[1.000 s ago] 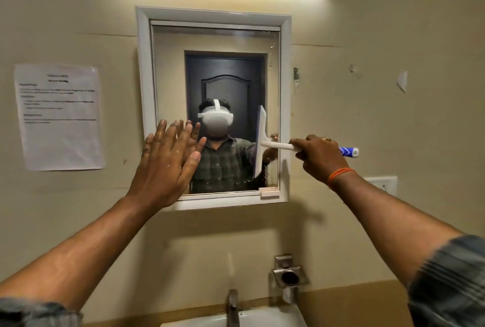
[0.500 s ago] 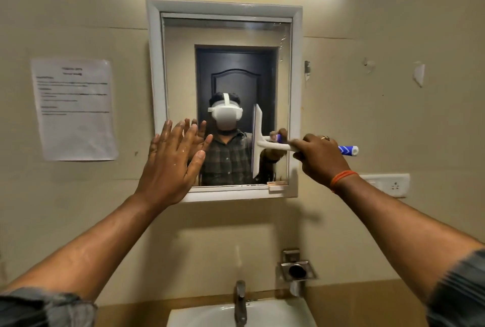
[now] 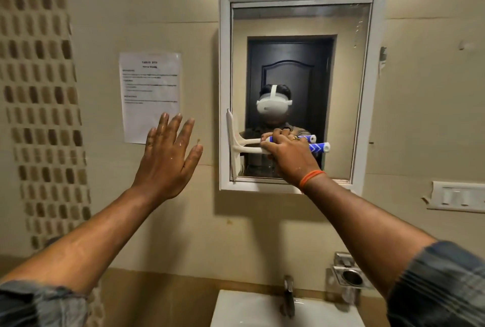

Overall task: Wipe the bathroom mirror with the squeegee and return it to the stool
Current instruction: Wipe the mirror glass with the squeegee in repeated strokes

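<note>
Right hand [image 3: 290, 158] gripping squeegee [image 3: 236, 147]

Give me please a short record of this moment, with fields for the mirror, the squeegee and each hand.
mirror: wall-mounted, white frame
squeegee: blade upright against the glass at the lower left edge; blue and white handle
right hand: closed around the squeegee handle
left hand: open, empty, fingers spread, wet, raised before the wall left of the mirror
sink: below, with a tap

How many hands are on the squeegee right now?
1. The right hand grips the squeegee handle at the mirror; the left hand is open in front of the wall, off it.
</note>
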